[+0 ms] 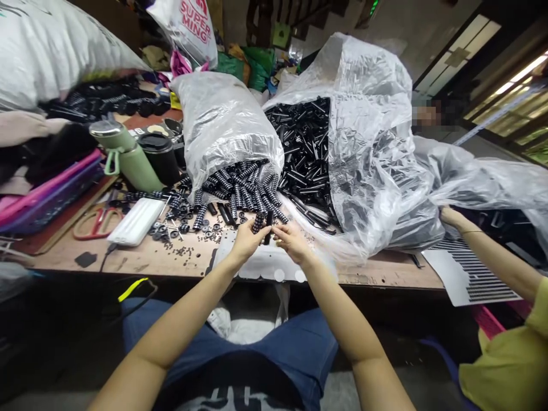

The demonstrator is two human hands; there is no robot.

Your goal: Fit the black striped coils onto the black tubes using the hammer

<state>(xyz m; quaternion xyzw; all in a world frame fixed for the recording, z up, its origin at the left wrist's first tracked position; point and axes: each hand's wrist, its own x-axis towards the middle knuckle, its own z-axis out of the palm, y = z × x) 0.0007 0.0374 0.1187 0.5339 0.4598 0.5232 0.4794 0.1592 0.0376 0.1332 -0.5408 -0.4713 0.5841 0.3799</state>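
Observation:
My left hand [247, 240] pinches a short ribbed black-and-white piece [257, 222] at the table's front edge. My right hand [292, 241] meets it fingertip to fingertip and holds a smooth black tube [268, 226]. Just beyond the hands, a clear plastic bag [222, 123] spills a heap of ribbed pieces [244, 191] onto the wooden table [171, 260]. To its right a larger clear bag [368, 148] lies open with a mass of smooth black tubes [306, 154].
Small black washers [175, 231] are scattered left of my hands, beside a white power bank [136, 221], red scissors [96, 224], a green flask [126, 155] and a black cup [160, 157]. A co-worker's arm [492, 257] in a yellow-green sleeve reaches under plastic at right.

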